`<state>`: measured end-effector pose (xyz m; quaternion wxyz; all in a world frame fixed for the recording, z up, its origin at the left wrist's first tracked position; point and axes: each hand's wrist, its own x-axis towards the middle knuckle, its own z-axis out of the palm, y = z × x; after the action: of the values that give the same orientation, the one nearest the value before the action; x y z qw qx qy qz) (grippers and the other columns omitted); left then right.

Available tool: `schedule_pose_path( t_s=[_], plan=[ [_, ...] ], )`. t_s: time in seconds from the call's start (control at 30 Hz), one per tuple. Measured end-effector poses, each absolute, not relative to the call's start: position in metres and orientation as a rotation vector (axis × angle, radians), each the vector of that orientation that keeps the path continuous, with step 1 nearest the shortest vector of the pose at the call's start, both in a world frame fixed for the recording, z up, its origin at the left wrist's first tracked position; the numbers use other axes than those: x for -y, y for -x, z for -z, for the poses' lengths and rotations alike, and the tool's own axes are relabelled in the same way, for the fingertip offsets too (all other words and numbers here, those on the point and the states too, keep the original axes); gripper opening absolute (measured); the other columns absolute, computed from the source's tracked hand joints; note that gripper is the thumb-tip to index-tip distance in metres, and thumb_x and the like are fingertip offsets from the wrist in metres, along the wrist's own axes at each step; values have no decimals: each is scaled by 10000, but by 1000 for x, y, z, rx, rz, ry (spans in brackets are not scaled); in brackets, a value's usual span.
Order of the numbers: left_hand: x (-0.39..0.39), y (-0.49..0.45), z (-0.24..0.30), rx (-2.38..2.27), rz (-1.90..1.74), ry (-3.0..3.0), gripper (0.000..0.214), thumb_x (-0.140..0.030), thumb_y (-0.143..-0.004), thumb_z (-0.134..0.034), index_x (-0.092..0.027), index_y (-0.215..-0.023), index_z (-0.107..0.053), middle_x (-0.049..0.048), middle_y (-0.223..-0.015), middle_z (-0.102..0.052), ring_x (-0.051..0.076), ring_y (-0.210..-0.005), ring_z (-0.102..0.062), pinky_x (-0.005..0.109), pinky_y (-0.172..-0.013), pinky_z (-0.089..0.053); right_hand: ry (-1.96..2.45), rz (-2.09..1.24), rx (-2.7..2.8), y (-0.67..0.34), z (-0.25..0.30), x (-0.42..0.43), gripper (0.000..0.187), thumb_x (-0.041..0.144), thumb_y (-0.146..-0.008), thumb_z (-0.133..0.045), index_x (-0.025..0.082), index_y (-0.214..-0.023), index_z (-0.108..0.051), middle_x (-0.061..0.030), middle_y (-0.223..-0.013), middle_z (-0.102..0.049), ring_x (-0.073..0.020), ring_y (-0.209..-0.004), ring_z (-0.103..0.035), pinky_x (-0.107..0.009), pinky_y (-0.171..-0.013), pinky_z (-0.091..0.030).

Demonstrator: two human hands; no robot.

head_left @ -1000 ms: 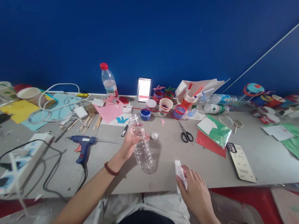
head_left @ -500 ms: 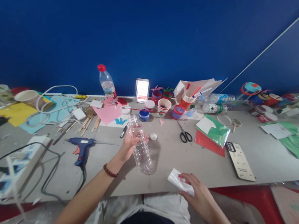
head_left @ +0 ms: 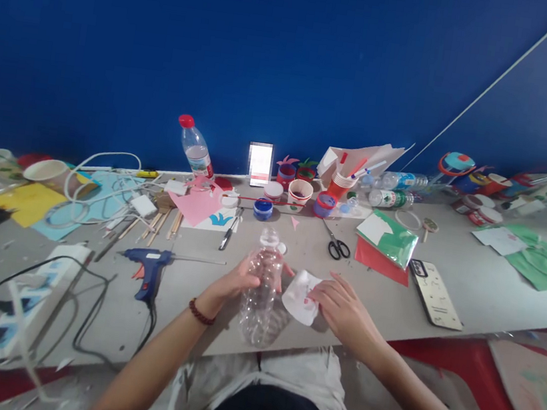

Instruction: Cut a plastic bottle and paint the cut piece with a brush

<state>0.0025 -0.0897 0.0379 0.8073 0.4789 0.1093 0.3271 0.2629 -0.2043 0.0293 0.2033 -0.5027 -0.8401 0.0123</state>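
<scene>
My left hand [head_left: 239, 281] is closed around the upper part of a clear plastic bottle [head_left: 257, 317]. The bottle has no cap or label and leans a little, its mouth pointing towards the wall. To its right, my right hand [head_left: 343, 308] pinches a curled white sheet [head_left: 297, 297] that looks like a bottle label, with small red marks on it. The sheet is close to the bottle's side; whether they touch I cannot tell. A small white cap [head_left: 282, 248] lies behind the bottle, partly covered by it.
A blue glue gun [head_left: 150, 269] and a power strip [head_left: 33, 304] with cables lie at left. Scissors [head_left: 337, 246], a green packet [head_left: 387, 237] and a phone [head_left: 436, 294] lie at right. Paint pots [head_left: 263, 209], cups [head_left: 299, 195] and a red-capped bottle [head_left: 196, 148] stand by the wall.
My left hand has brought the bottle nearer to me and turned it more upright in view. My right hand has moved the white sheet left and up beside the bottle, and the sheet has opened out.
</scene>
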Motion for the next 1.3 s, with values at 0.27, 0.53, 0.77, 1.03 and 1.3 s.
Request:
schedule_pose_path(
  t_s=[0.27,0.53,0.77,1.03,1.3],
  plan=[
    [94,2,-33,-237,-591,-1057,748,-614,-585,-842,-189,-1168,-646,183,-1215,-643,310,-948,-669,449,-838,-524,1147,-198,2319,-243,-82,170,305,109,-990,-408,227,-1123,-656,-51,-1045,-744,-179,-997,-696,-493,-1071,-526],
    [86,-2,-26,-275,-784,-1053,728,-657,-622,-781,-189,-1147,-590,144,-964,-722,235,-780,-630,345,-695,-453,1086,-144,2128,-258,-81,160,308,106,-972,-414,229,-893,-685,-51,-884,-757,-176,-895,-713,-401,-915,-611],
    [86,0,-31,-271,-761,-936,717,-675,-626,-753,-194,-1136,-599,143,-991,-721,285,-867,-677,412,-771,-508,1140,-364,1926,-264,-89,169,284,309,-988,-512,246,-854,-754,-60,-864,-767,-206,-890,-727,-382,-831,-614],
    [86,1,-37,-270,-753,-936,677,-634,-666,-744,-206,-1174,-619,176,-1144,-686,331,-925,-702,492,-842,-517,1729,-1138,1421,-345,-95,231,459,654,-795,-641,207,-833,-734,-94,-823,-737,-258,-787,-701,-370,-699,-597],
    [87,-3,-40,-312,-733,-941,694,-636,-621,-768,-204,-1145,-622,149,-1039,-698,304,-864,-689,461,-795,-525,2053,-1120,1507,-440,-35,261,334,512,-860,-590,233,-968,-739,-100,-902,-751,-273,-804,-711,-361,-688,-556]
  ],
)
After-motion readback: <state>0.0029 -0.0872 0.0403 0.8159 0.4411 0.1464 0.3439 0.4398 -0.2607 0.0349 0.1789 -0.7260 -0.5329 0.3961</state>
